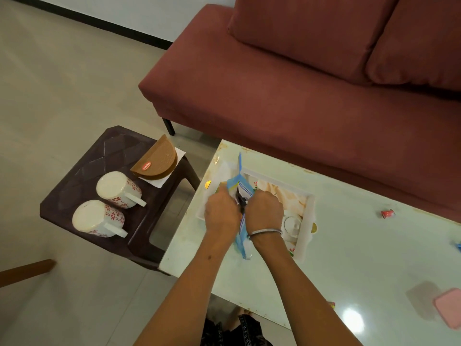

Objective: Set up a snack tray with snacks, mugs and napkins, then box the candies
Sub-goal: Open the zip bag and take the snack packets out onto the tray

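Both hands over the white tray on the pale bench. Left hand and right hand both clenched on a blue snack packet, gripping it side by side near its upper part; packet stands roughly upright above the tray, its lower end poking out below the wrists. Metal bangle on the right wrist. Two mugs with red flower print sit upside down on a dark stool left of the bench, well apart from the tray. Brown half-round box rests on a white napkin on the same stool. Small red candy lies on the bench, right of the tray. Pink box at the bench's right edge.
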The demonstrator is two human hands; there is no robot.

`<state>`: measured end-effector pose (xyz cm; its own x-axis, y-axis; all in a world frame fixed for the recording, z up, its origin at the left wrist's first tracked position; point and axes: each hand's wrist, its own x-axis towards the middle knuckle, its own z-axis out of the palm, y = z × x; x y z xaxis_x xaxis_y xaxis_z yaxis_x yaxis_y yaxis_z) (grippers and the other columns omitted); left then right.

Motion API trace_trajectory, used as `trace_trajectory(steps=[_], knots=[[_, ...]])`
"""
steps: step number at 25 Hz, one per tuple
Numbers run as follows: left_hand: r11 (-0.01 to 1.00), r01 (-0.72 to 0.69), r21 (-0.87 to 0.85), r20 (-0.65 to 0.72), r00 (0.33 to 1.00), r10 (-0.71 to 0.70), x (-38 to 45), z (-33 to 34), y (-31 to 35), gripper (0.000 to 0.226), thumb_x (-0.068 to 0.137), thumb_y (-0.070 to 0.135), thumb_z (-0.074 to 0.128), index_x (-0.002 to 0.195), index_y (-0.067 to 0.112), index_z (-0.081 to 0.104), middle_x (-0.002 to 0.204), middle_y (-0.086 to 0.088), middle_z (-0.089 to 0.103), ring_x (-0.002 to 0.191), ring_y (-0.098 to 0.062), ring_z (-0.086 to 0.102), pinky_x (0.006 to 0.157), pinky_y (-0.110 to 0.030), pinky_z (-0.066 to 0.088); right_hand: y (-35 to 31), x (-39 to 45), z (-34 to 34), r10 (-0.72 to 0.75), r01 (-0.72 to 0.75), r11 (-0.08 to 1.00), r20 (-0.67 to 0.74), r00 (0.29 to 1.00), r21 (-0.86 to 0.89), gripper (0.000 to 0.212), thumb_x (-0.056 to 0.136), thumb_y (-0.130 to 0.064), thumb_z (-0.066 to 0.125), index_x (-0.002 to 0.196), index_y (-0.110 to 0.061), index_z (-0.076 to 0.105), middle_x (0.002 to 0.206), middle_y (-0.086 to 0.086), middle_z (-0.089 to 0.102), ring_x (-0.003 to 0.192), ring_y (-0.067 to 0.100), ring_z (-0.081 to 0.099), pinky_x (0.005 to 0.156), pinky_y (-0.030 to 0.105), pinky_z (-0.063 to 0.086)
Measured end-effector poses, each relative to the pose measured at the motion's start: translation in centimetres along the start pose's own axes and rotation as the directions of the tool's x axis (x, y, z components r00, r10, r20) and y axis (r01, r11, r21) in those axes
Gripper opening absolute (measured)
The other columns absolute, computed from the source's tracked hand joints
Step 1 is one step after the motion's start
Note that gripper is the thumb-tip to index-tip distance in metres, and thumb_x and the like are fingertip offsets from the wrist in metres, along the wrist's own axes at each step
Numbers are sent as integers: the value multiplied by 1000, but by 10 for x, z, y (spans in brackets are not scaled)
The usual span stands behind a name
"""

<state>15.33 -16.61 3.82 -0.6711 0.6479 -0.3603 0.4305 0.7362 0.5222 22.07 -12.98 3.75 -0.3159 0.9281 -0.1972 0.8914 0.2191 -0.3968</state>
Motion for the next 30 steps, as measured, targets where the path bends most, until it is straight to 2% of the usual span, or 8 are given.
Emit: trace_trajectory(steps=[4,10,14,18,21,24,27,30], knots=[[998,54,-34,-70,996,-56,3,-20,-6,24,93,22,48,107,3,53,107,-18,63,101,-30,61,69,-31,46,27,-2,-2,83,-84,995,-19,996,-50,25,91,-8,41,99,-1,63,104,19,68,98,35,63,78,35,47],[947,-312,-80,-167,941,296,-17,-39,-24,17,82,2,62,74,6,47,85,-14,55,87,-30,62,70,-39,58,65,4,-32,235,-211,969,-211,949,128,21,92,-13,47,99,-7,65,95,21,69,91,39,61,72,35,46],[886,-462,-46,-127,882,453,-28,-45,-22,15,82,0,61,94,3,69,102,-19,70,97,-29,66,86,-33,53,81,-2,-50,396,-339,913,-295,870,226,9,90,-11,49,97,-6,51,89,26,64,85,43,58,67,38,42],[859,-510,-48,-33,860,509,-44,-37,-5,36,88,8,54,123,6,57,127,-12,61,117,-23,58,104,-26,38,54,-23,-41,-2,126,971,-519,855,203,13,74,8,58,78,-3,63,85,18,62,78,30,57,67,28,38],[880,-476,8,27,879,475,-52,-29,0,44,90,20,53,132,10,49,136,-8,54,123,-19,53,108,-25,33,37,-22,-14,-5,21,978,-76,997,207,28,76,-14,62,52,-10,48,52,8,45,49,16,36,52,24,30],[890,-455,-20,4,890,456,-64,-29,-5,45,88,18,57,131,10,50,136,-7,54,125,-19,51,108,-27,34,48,-10,16,259,-295,952,286,922,87,36,78,-39,67,69,-10,49,66,4,45,66,22,45,59,28,34],[885,-462,-57,-6,886,463,-74,-29,-13,39,88,13,56,127,7,54,131,-10,58,122,-21,55,106,-30,38,55,-9,37,350,-398,911,306,885,109,47,77,-46,67,100,-7,57,91,11,61,88,30,59,66,33,41],[888,-457,-50,11,889,458,-75,-28,-17,39,90,14,53,128,8,53,132,-8,57,122,-18,54,108,-28,38,54,-11,46,368,-414,899,266,891,141,40,78,-37,69,102,-6,61,103,15,67,97,34,62,71,35,46]])
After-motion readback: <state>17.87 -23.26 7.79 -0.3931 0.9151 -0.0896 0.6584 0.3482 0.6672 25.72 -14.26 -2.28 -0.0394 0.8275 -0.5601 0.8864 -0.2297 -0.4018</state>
